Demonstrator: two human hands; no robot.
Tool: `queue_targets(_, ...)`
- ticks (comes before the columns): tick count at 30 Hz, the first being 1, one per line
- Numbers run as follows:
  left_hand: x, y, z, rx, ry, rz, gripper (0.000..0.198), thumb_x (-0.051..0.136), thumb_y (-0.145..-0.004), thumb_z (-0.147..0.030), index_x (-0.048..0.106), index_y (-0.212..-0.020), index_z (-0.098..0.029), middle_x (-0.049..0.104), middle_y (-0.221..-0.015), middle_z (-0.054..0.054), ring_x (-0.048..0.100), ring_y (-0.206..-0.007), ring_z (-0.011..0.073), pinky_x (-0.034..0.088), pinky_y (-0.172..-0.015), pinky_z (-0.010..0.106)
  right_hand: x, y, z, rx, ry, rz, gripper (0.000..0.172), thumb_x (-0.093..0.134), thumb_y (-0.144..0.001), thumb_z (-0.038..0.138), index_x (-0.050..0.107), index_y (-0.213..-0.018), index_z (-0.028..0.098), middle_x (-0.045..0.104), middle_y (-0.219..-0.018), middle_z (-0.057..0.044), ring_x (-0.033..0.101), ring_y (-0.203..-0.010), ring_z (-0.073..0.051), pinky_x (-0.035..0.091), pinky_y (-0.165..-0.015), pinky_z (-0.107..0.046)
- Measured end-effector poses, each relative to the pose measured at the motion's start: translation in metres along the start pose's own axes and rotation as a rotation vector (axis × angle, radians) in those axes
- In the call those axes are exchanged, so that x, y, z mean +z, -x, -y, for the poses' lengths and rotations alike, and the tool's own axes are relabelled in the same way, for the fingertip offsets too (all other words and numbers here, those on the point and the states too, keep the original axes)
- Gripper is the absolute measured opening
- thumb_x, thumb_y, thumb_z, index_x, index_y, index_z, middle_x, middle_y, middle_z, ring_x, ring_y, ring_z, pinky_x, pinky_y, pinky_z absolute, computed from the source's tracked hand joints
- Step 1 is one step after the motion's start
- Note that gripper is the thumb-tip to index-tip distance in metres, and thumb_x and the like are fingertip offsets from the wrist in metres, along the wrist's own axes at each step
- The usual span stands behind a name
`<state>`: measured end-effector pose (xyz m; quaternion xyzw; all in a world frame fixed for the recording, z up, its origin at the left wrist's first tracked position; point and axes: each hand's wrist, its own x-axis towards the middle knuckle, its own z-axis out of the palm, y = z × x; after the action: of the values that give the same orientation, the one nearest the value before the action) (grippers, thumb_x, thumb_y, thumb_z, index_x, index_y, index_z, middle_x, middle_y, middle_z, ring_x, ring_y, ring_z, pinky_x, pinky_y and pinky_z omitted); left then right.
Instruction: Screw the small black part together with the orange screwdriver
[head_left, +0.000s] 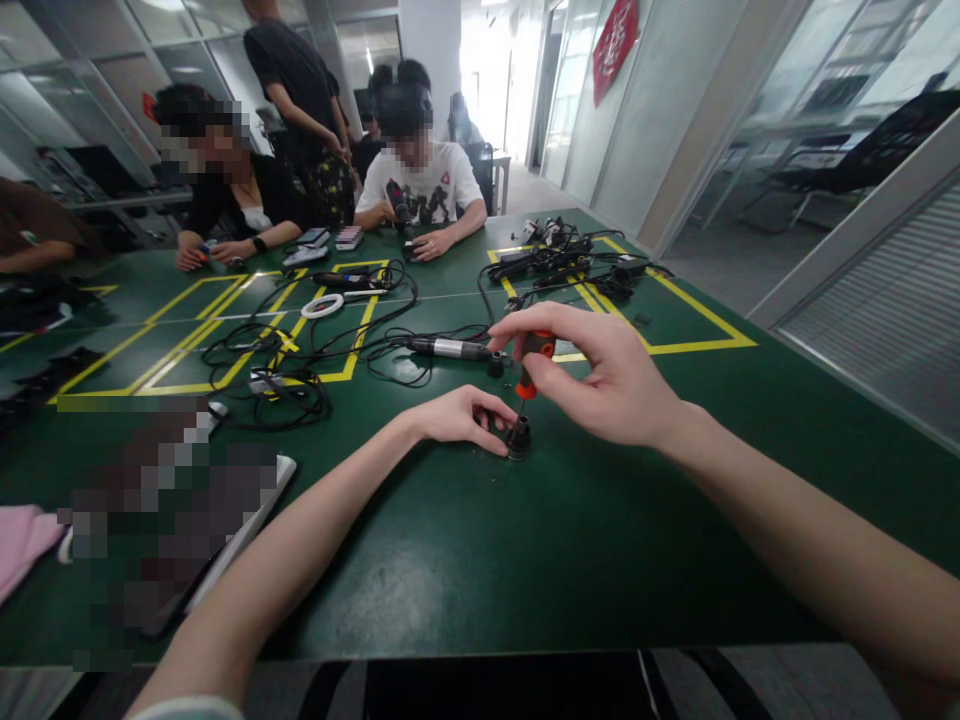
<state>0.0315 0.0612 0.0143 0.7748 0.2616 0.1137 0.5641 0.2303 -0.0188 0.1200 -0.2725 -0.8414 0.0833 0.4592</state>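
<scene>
My right hand (600, 375) grips the orange and black handle of a screwdriver (527, 385), which stands nearly upright. Its shaft points down into a small black round part (519, 437) on the green table. The fingers of my left hand (465, 420) close around the left side of that part and steady it against the tabletop. Whether the tip sits on a screw is too small to tell. Just behind, a second small black part (496, 365) stands near the end of a silver and black cylindrical tool (448, 348).
Tangled black cables (300, 395) lie to the left, near a white ring (322, 305). More cables and devices (562, 255) are heaped at the back right inside yellow tape. Two tablet-like devices, the nearer (281, 475) white-edged, lie front left. A person in white (450, 165) works opposite.
</scene>
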Motion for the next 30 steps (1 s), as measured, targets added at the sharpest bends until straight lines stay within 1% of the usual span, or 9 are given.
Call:
queue_targets(4,0.0021,0.0007,-0.0007,0.014,0.003,0.019,0.049,0.097,-0.063,-0.039,0.084,-0.104,-0.015,0.077,-0.090,0.003,0.059,-0.073,0.0125,0.045,-0.069,0.024,-0.0001,-0.0009,-0.0017,-0.069,0.046,-0.021,0.012,0.067,-0.097,0.022,0.075,-0.106,0.022,0.078,-0.100,-0.006,0.072,-0.091,-0.021,0.057,-0.083,-0.036)
queue_targets(9,0.0028,0.0010,-0.0010,0.010,-0.009,0.026,0.050,0.096,-0.066,-0.046,0.084,-0.102,-0.014,0.077,-0.090,0.004,0.058,-0.068,0.0118,0.043,-0.065,0.025,-0.0025,-0.0003,-0.0005,-0.060,0.080,-0.026,0.023,0.068,-0.097,0.022,0.078,-0.118,0.023,0.069,-0.098,-0.007,0.067,-0.089,-0.021,0.056,-0.078,-0.036)
queue_targets(13,0.0025,0.0006,-0.0011,0.010,-0.001,0.027,0.049,0.096,-0.065,-0.049,0.084,-0.097,-0.014,0.073,-0.079,0.001,0.059,-0.071,0.0130,0.043,-0.066,0.024,-0.0043,-0.0001,0.0028,-0.060,0.048,0.029,0.031,0.063,-0.097,0.017,0.073,-0.126,0.022,0.073,-0.098,-0.006,0.068,-0.087,-0.020,0.056,-0.080,-0.036)
queue_targets(17,0.0021,0.0007,-0.0020,-0.001,-0.006,0.020,0.051,0.097,-0.064,-0.050,0.084,-0.098,-0.014,0.069,-0.075,-0.001,0.056,-0.069,0.0122,0.042,-0.065,0.024,-0.0046,0.0001,0.0046,-0.031,0.001,0.055,0.030,0.055,-0.093,0.011,0.071,-0.116,0.021,0.077,-0.097,-0.004,0.071,-0.085,-0.018,0.055,-0.078,-0.033)
queue_targets(20,0.0017,0.0017,-0.0034,-0.011,-0.033,-0.007,0.052,0.097,-0.064,-0.047,0.084,-0.102,-0.014,0.069,-0.079,0.000,0.056,-0.069,0.0124,0.042,-0.065,0.025,-0.0028,0.0004,0.0031,-0.047,0.024,0.067,0.010,0.063,-0.096,0.022,0.070,-0.103,0.020,0.075,-0.087,-0.003,0.068,-0.078,-0.017,0.053,-0.073,-0.031)
queue_targets(21,0.0016,0.0020,-0.0037,-0.014,-0.042,-0.017,0.053,0.097,-0.064,-0.047,0.083,-0.104,-0.014,0.070,-0.081,0.000,0.056,-0.070,0.0127,0.043,-0.065,0.025,-0.0018,0.0005,0.0023,-0.066,0.042,0.071,0.008,0.065,-0.097,0.027,0.069,-0.097,0.020,0.074,-0.084,-0.003,0.067,-0.077,-0.017,0.052,-0.072,-0.031)
queue_targets(23,0.0016,0.0023,-0.0037,-0.021,-0.045,-0.024,0.055,0.097,-0.064,-0.046,0.083,-0.106,-0.014,0.070,-0.085,0.001,0.057,-0.072,0.0138,0.045,-0.068,0.027,-0.0002,0.0008,0.0008,-0.098,0.076,0.074,0.014,0.065,-0.098,0.031,0.068,-0.091,0.020,0.071,-0.082,-0.004,0.065,-0.076,-0.018,0.050,-0.071,-0.031)
queue_targets(27,0.0022,0.0008,-0.0012,-0.031,-0.026,-0.017,0.056,0.098,-0.062,-0.049,0.083,-0.103,-0.014,0.071,-0.082,0.001,0.058,-0.071,0.0138,0.045,-0.068,0.026,-0.0013,0.0019,0.0008,-0.023,0.124,0.063,0.014,0.064,-0.098,0.033,0.067,-0.104,0.021,0.071,-0.087,-0.002,0.063,-0.071,-0.016,0.047,-0.066,-0.028)
queue_targets(30,0.0026,-0.0001,-0.0003,-0.022,-0.012,0.015,0.053,0.097,-0.063,-0.049,0.084,-0.100,-0.014,0.073,-0.081,0.002,0.058,-0.071,0.0128,0.044,-0.067,0.025,-0.0057,0.0022,0.0023,0.039,0.159,0.040,0.022,0.066,-0.094,0.032,0.061,-0.113,0.021,0.067,-0.083,0.001,0.060,-0.064,-0.014,0.044,-0.060,-0.026)
